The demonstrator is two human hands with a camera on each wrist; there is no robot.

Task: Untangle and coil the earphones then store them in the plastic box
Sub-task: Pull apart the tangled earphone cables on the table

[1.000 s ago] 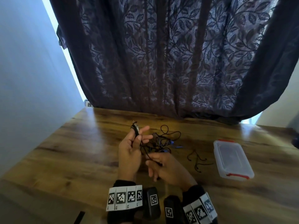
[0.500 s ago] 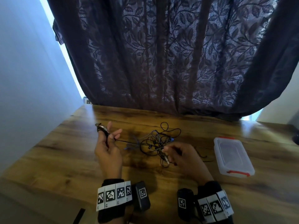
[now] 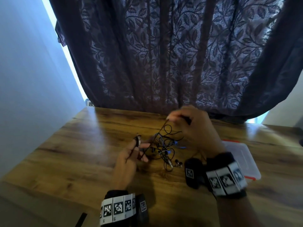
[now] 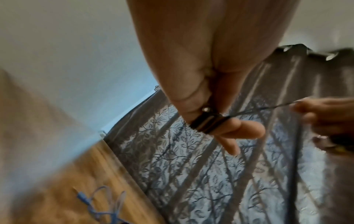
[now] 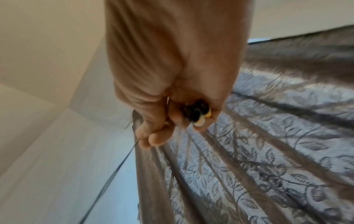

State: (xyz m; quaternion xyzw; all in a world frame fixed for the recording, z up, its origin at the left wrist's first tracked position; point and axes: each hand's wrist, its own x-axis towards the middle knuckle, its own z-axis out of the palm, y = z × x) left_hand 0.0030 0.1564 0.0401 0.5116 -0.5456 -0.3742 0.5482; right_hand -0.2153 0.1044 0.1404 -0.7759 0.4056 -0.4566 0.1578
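Note:
A tangle of black and blue earphones [image 3: 164, 149] lies mid-table. My left hand [image 3: 141, 149] has black cable wound as a small coil [image 3: 137, 141] round its fingers, and the thumb holds it in the left wrist view [image 4: 206, 122]. From there a taut strand [image 3: 157, 136] rises to my right hand [image 3: 172, 118], which pinches it above the tangle. In the right wrist view, black earbuds [image 5: 197, 112] with pale tips sit tucked in that hand's curled fingers. The plastic box [image 3: 246, 154], lid on and with red clips, stands at the right, partly hidden by my right wrist.
The wooden table [image 3: 82, 153] meets a pale wall on the left, and a dark leaf-patterned curtain [image 3: 164, 63] hangs along its far edge. A blue earphone cable [image 4: 99, 201] lies on the wood. A small black object [image 3: 81, 219] sits at the near left edge.
My right hand has risen from the table toward the curtain, drawing the black strand taut. My left hand, with the coil, has moved right, back toward the tangle.

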